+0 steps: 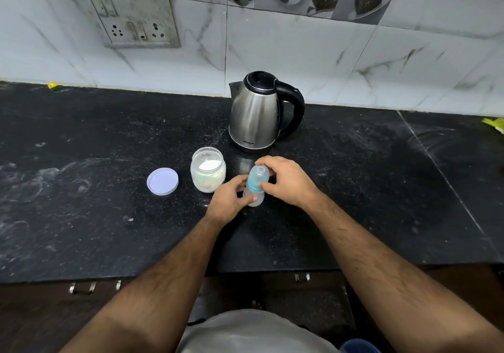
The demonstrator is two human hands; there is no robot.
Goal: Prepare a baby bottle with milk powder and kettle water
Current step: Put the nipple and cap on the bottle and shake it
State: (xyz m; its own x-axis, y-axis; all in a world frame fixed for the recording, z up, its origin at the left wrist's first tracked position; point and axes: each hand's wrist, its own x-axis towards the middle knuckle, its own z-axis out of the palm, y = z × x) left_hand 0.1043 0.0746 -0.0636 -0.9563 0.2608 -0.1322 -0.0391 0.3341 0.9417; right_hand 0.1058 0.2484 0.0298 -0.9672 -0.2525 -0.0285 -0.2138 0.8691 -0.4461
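step: cap on/off, can't tell | left hand [230, 198] fingers curled round bottle [255, 189] base | right hand [286, 180] pinching cap [259, 175] | I'd brace low, twist gently, jar [208, 172] sits close

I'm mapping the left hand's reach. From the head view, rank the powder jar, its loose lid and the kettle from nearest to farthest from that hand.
1. powder jar, open, just up and left of the left hand.
2. loose lid, flat on the counter, left beyond the jar.
3. kettle, at the back by the wall.
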